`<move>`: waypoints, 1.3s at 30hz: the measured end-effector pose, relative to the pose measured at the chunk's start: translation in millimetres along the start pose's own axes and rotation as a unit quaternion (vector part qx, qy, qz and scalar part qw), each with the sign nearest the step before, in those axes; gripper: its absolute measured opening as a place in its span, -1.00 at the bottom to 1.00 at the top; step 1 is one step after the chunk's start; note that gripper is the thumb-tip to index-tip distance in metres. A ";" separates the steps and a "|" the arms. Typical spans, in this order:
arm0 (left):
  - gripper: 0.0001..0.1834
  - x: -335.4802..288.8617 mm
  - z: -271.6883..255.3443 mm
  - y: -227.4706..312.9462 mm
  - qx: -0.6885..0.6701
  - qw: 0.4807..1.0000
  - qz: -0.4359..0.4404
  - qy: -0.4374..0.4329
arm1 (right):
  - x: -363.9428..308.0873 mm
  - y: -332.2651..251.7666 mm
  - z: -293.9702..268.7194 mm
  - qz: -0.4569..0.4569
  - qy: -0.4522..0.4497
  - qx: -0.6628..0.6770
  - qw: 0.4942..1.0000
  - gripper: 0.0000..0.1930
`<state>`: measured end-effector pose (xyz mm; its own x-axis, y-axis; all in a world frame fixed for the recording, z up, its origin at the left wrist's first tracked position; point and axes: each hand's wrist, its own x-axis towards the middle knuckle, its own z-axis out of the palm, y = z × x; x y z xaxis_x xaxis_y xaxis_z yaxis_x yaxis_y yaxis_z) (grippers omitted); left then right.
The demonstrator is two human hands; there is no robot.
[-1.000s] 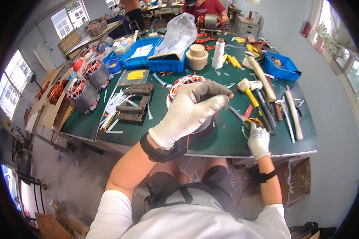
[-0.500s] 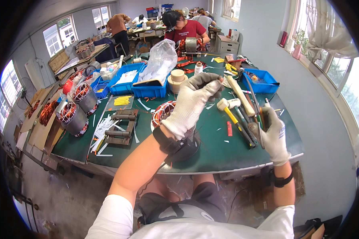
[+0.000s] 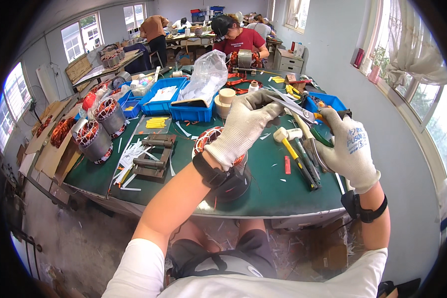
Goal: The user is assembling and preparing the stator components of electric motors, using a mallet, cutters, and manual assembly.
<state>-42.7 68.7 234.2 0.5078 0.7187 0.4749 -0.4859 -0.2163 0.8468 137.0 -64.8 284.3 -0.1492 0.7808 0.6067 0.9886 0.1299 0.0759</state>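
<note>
Lettering in two colours

The white knit glove (image 3: 363, 166) on the right grip (image 3: 346, 144) carries blue print (image 3: 356, 139) across its back, in several short rows. The boldest row, letters together with figures, runs through the middle; below it, toward the right, stands a single character in a small outline, beside finer print too small to make out. Across the table (image 3: 263, 193), the dark red T-shirt (image 3: 251, 40) of a co-worker (image 3: 225, 25) bears white capitals (image 3: 240, 43) on the chest, set in two lines, the upper longer than the lower.
</note>
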 end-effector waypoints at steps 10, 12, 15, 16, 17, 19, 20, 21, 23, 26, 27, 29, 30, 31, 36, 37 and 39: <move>-0.75 -6.4 -1.5 6.9 0.009 1.000 -0.020 -0.001 | -1.6 -2.5 4.1 -0.006 0.017 -0.019 1.000 -0.51; -0.75 -5.5 -4.9 7.1 0.017 1.000 -0.025 -0.007 | -0.1 -3.3 4.5 -0.022 0.026 -0.035 0.999 -0.51; -0.74 -5.5 -6.4 8.4 0.034 0.999 -0.038 -0.016 | -4.2 -4.7 5.6 -0.007 0.010 -0.070 0.997 -0.52; -0.74 -5.4 -6.3 8.4 0.044 0.998 -0.047 -0.019 | -5.1 -5.1 5.2 -0.008 0.010 -0.070 0.997 -0.52; -0.74 -5.4 -6.3 8.9 0.043 0.998 -0.048 -0.018 | -5.9 -5.9 4.6 -0.020 0.020 -0.080 0.996 -0.53; -0.77 -5.7 -5.1 10.5 0.065 0.996 -0.046 -0.034 | -10.2 -3.3 6.1 -0.029 0.026 -0.092 0.995 -0.54; -0.77 -6.9 -3.8 11.8 0.063 0.996 -0.048 -0.034 | -13.8 2.4 12.0 -0.008 0.007 -0.062 0.998 -0.55; -0.78 -8.1 -2.5 14.6 0.068 0.995 -0.057 -0.035 | -16.1 5.7 16.9 0.014 -0.011 -0.033 0.999 -0.56; -0.79 -11.3 -3.6 17.9 0.071 0.995 -0.067 -0.032 | -24.3 3.4 23.9 0.039 0.003 0.014 0.999 -0.56; -0.78 -13.3 -13.8 29.1 0.057 0.996 0.006 -0.070 | -37.3 3.1 39.5 0.094 0.047 0.105 0.989 -0.56; -0.79 -16.4 -19.6 42.5 0.046 0.997 0.020 -0.066 | -42.0 4.0 47.2 0.130 0.074 0.151 0.977 -0.56; -0.76 -30.6 -25.7 84.0 0.040 0.991 0.129 -0.016 | -49.9 1.9 48.3 0.210 0.037 0.147 0.966 -0.55; -0.76 -36.2 -35.9 100.4 0.052 0.983 0.173 -0.027 | -60.3 8.5 52.1 0.209 0.063 0.146 0.965 -0.57; -0.81 -48.4 -47.8 114.9 0.082 0.968 0.235 0.012 | -68.5 12.9 59.3 0.201 0.089 0.156 0.963 -0.60; -0.80 -111.9 -138.8 69.5 0.578 0.797 0.174 -0.035 | -124.1 37.6 73.3 0.237 0.105 0.231 0.938 -0.67; -0.76 -132.4 -150.8 39.0 0.635 0.760 0.124 -0.062 | -125.8 35.2 79.5 0.235 0.100 0.238 0.937 -0.67; -0.68 -160.6 -164.8 -11.5 0.652 0.723 0.216 -0.076 | -123.2 25.7 91.0 0.262 0.076 0.309 0.911 -0.70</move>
<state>-235.9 64.7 108.7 0.6290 0.3387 0.6998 0.4117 -0.9087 0.0698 179.1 -102.1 139.4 0.3900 0.7477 0.5375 0.7164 0.1204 -0.6872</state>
